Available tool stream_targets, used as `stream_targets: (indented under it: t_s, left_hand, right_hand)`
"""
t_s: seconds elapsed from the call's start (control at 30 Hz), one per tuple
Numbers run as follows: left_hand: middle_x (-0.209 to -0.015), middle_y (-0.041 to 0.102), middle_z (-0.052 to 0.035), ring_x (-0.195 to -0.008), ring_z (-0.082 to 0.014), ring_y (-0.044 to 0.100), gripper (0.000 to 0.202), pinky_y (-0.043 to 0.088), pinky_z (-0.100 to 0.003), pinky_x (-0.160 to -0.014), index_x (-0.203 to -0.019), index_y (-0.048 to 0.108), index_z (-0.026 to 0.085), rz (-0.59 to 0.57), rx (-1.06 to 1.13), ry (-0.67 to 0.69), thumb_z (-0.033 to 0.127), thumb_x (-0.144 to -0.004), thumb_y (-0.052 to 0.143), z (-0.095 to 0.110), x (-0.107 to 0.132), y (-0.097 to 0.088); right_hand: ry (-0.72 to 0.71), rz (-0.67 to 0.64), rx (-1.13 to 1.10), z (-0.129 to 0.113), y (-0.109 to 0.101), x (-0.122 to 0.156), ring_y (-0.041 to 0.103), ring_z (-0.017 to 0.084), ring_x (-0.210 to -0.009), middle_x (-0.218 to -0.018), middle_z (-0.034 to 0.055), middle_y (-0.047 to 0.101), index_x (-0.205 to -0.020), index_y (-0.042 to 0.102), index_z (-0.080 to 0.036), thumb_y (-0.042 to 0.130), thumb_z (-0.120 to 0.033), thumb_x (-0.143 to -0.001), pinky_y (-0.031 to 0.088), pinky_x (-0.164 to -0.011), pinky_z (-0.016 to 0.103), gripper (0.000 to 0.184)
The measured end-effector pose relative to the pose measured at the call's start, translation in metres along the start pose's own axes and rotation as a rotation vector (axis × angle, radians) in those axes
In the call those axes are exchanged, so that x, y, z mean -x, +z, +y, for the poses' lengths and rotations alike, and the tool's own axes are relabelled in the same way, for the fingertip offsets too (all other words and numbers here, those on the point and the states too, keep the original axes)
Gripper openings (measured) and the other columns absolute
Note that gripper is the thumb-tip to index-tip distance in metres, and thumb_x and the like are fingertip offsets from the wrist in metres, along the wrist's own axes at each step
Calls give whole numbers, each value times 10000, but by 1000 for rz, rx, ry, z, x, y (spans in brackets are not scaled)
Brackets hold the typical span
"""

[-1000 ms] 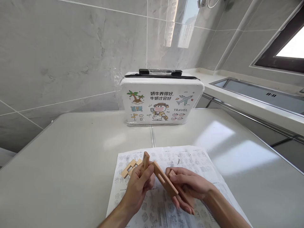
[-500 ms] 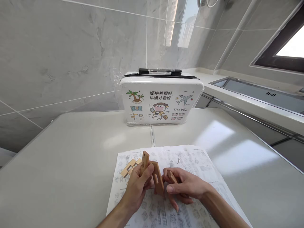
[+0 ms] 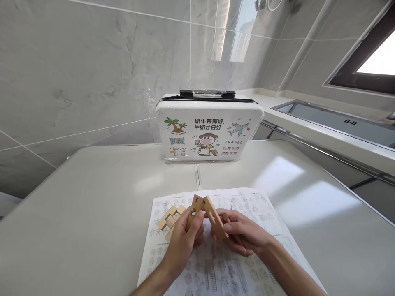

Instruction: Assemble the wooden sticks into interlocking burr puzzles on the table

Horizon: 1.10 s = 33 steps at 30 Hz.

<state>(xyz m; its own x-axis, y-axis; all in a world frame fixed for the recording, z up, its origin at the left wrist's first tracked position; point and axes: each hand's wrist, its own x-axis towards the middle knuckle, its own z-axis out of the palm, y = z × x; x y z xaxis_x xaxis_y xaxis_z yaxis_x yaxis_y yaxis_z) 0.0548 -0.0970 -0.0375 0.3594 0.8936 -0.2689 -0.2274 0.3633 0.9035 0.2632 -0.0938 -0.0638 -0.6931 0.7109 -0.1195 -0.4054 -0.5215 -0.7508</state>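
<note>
My left hand (image 3: 182, 242) is closed around a notched wooden puzzle piece (image 3: 196, 203) marked 3, held upright. Between the fingers and thumb of my right hand (image 3: 247, 234) is a slotted wooden puzzle piece (image 3: 218, 224) marked 2, tilted to the left. Its top end meets the upper end of the left piece; I cannot tell whether they interlock. Another wooden piece (image 3: 226, 218) is tucked in my right hand, mostly hidden by the fingers. Lighter wooden pieces (image 3: 166, 219) lie on the paper just left of my left hand, partly covered by it.
A large printed sheet (image 3: 265, 263) with small diagrams lies under my hands on the pale table (image 3: 92, 213). Behind it stands a white cartoon case (image 3: 212, 111) in clear plastic wrap, against the tiled wall. A counter with a sink (image 3: 333, 123) is at the right.
My right hand has taken hold of the slotted piece, which now leans left with its 2 showing. The left piece has turned and shows a 3.
</note>
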Motion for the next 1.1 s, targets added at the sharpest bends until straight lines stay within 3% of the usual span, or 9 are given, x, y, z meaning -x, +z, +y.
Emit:
stream_targets:
  t_s: [0.1,0.23,0.43,0.6,0.77,0.97,1.1]
  left_hand:
    - [-625,394,76,-524,-95,269,424,263,-234,-503,-880,531,213,-20,-25,11,618,-1003,544,2,3,2]
    - [-616,389,81,-531,-109,249,371,243,-233,-510,-998,564,229,12,-45,-2,596,-1015,515,3,7,5]
    - [-629,369,82,-532,-104,242,430,237,-242,-514,-1050,604,224,-74,-130,6,646,-978,571,3,6,5]
    - [-655,324,73,-549,-101,208,415,210,-244,-502,-937,621,201,-91,-126,-1,612,-987,587,3,4,5]
    - [-657,299,70,-568,-114,218,390,205,-246,-501,-914,609,207,-93,-163,-6,586,-998,581,1,5,5]
    - [-653,314,66,-564,-115,238,409,211,-239,-494,-903,613,206,-90,-200,2,607,-980,593,0,4,6]
    - [-660,333,60,-560,-117,261,418,218,-240,-491,-1030,675,198,-94,-239,7,605,-982,590,2,5,7]
  right_hand:
    - [-22,39,-23,-4,1,0,459,20,-312,-918,52,729,-1221,673,-150,752,-376,-924,284,-249,134,382]
    - [-72,35,-1,-12,7,0,373,12,-278,-704,-5,679,-1039,696,-120,697,-351,-954,258,-260,128,247]
    - [-65,131,26,-15,7,-1,408,18,-294,-887,21,726,-1377,567,-201,694,-357,-935,255,-260,137,486]
    - [-107,178,79,-13,6,0,437,30,-331,-858,7,688,-1422,579,-205,695,-336,-925,294,-291,153,527]
    - [-154,331,181,-14,11,3,388,40,-308,-633,-77,552,-1529,530,-191,693,-336,-943,261,-303,159,625]
    - [-149,389,250,-13,11,5,351,47,-288,-541,-93,518,-1517,555,-148,695,-366,-934,270,-309,169,637]
    - [-126,384,194,-13,9,3,343,46,-267,-529,-87,544,-1402,637,-126,707,-393,-912,253,-283,158,562]
